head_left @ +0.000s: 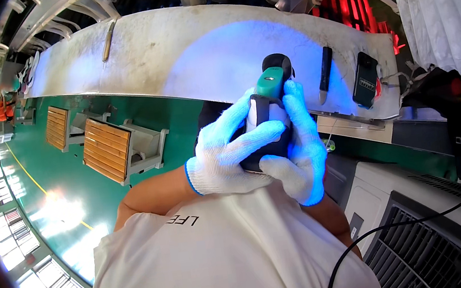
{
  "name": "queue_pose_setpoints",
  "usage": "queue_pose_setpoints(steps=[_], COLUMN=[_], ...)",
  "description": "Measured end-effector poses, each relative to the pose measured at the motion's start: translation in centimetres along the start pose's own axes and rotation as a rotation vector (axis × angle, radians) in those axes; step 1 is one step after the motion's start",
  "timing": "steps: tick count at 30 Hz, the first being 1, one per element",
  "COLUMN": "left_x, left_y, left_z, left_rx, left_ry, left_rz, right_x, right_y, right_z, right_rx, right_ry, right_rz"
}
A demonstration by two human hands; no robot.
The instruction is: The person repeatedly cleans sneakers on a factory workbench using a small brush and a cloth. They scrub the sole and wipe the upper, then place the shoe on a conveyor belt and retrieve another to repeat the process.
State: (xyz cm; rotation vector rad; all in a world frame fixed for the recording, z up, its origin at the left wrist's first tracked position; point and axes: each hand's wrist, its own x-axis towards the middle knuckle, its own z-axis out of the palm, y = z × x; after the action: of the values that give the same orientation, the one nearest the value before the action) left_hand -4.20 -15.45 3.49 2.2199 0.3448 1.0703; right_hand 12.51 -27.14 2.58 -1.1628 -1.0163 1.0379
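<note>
Left hand in white knit glove [222, 148] and right hand in white knit glove [303, 155]: fingers curled around both sides of black-and-grey shoe with green top part [262, 112], held before chest at near edge of pale, stained workbench [173, 42]. Loosened grip could let shoe slip off edge. Black-handled knife [325, 70] lies near, blade toward bench edge; right hand swinging outward could catch it. Beyond, dark phone [365, 80] crowds bench. Thin black cable [399, 226] near right arm could snag elbow.
</note>
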Motion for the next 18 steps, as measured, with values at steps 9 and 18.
queue_pose_setpoints(steps=[9,18], left_x=[-2.7,-2.8], left_y=[-0.6,2.0], left_z=[-4.3,-6.4], left_rx=[0.091,0.188], left_ry=[-0.001,-0.268], left_rz=[-0.118,-0.646], right_x=[6.3,12.1], right_y=[4.4,13.5], right_z=[-4.8,-15.2], right_rx=[-0.123,-1.269], right_ry=[0.481,0.488], right_rz=[-0.077,0.061])
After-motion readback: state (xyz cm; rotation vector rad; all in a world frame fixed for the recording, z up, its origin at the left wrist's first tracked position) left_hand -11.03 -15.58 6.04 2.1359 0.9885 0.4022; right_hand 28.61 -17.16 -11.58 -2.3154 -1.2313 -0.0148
